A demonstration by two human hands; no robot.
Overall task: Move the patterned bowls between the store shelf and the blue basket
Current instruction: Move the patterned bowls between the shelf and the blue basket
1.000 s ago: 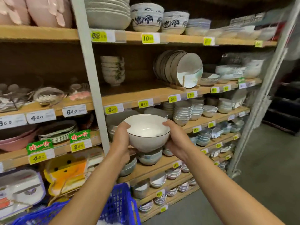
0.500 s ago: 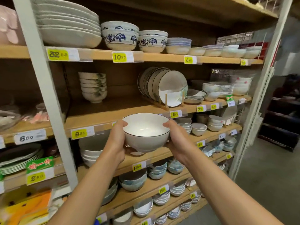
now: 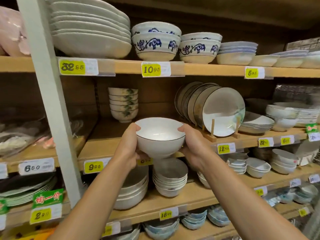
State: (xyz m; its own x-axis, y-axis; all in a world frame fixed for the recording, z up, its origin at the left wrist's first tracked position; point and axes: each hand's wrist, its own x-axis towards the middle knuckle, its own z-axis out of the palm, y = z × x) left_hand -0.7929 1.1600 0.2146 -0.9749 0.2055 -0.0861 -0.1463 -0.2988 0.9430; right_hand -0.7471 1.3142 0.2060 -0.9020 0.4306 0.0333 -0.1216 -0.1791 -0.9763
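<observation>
Before the wooden store shelf (image 3: 103, 148), I cradle one white bowl (image 3: 160, 135) with a thin dark rim line between my left hand (image 3: 129, 146) and right hand (image 3: 192, 146), thumbs hooked at the rim and fingers curled under its sides, probably so the slick glaze cannot slip. It hangs upright and empty just in front of the middle board, between a stack of green-leafed bowls (image 3: 123, 105) and plates standing in a wooden rack (image 3: 223, 110). Any pattern on its outside is too faint for me to tell, and the blue basket is out of view.
</observation>
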